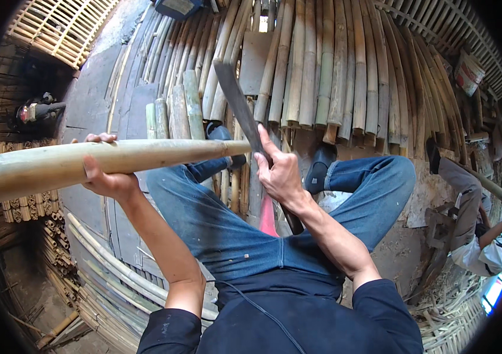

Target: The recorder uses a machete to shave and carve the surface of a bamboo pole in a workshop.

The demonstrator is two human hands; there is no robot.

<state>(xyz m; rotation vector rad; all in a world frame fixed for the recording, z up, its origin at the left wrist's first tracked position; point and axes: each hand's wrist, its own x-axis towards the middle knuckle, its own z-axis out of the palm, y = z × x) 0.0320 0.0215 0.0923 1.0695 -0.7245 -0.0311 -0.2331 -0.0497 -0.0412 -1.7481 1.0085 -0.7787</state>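
Observation:
A thick bamboo pole [127, 154] lies level across my front, its wide cut end at the far left. My left hand [106, 177] is wrapped round it from below, with fingertips showing over the top. In front of my lap my right hand [283, 177] grips a long dark machete [236, 97], index finger stretched along the blade. The blade slants up and to the left, and its lower part shows again below my wrist. At the blade the pole's narrow end meets it; whether it is cut into there I cannot tell.
Rows of bamboo poles [328, 65] lie ahead beyond my feet. A pink object [267, 218] stands between my legs. Bundled bamboo pieces [32, 206] are stacked at left, long strips [115, 271] near my left elbow. Another person [469, 218] sits at the right with a pole.

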